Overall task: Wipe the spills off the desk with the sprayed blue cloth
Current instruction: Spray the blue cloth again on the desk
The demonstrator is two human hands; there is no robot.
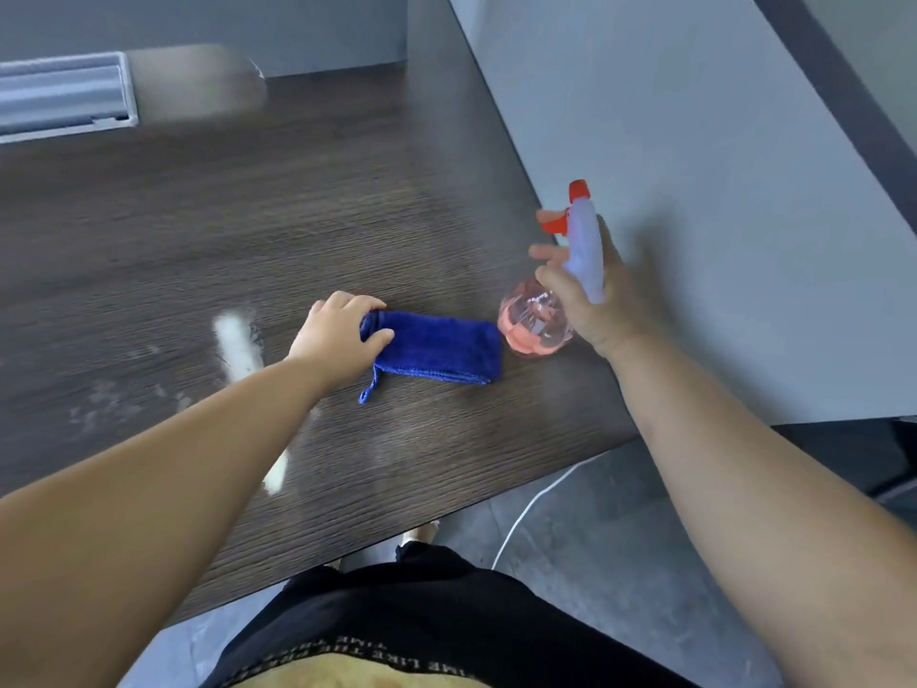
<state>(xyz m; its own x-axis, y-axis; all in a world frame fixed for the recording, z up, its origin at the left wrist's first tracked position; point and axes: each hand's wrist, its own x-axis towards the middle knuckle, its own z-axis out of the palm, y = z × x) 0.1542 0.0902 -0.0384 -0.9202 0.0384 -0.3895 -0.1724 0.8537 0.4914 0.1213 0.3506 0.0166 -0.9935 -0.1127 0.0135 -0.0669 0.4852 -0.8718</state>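
Mid-frame on the dark desk (248, 216), the left hand (337, 335) pinches the folded blue cloth (436, 347) at its left end. The right hand (590, 295) clasps the spray bottle (538, 320) beside it, while white spills (238, 347) streak lower left.

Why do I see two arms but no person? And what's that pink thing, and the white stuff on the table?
There is no machine here. A person wears a camera on their head, so this one picture looks down just as their eyes would, and you see only their arms. The left hand grips one end of a folded blue cloth lying on the dark wooden desk. The right hand holds a spray bottle by its neck; the bottle has a pink see-through belly and a red nozzle. The white streaks on the desk, left of the cloth, are spills, not yet wiped. The picture is a bit blurry.
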